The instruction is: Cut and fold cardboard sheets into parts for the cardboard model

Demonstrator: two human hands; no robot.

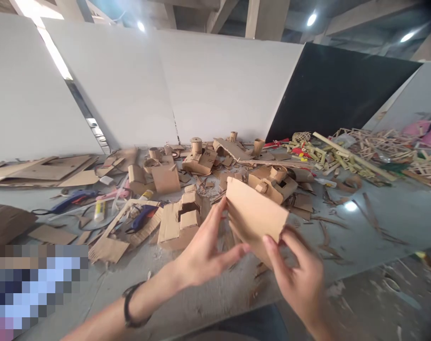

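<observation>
Left hand [204, 248], right hand [296, 274], pinching cardboard sheet [254, 218] by opposite edges, open grey surface [389, 222] rightward

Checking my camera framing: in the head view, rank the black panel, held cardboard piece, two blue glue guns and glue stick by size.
Black panel
Held cardboard piece, though nearness to the camera may inflate it
The two blue glue guns look alike, so unranked
Glue stick
</observation>
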